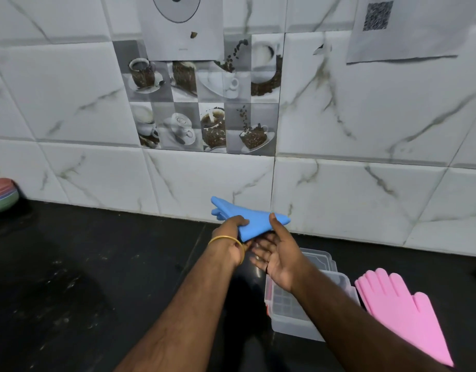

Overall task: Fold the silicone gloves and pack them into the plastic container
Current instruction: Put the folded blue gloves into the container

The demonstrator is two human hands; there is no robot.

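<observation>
The left hand (230, 232) is pinching the blue glove (251, 220) with curled fingers, holding it above the dark surface (84, 277) near the tiled wall; the right hand (275, 255) is lying spread, palm up, its thumb touching the glove's edge; the plastic container (298, 315) is sitting below the right wrist; the pink glove (400, 310) is lying flat just beside it.
</observation>
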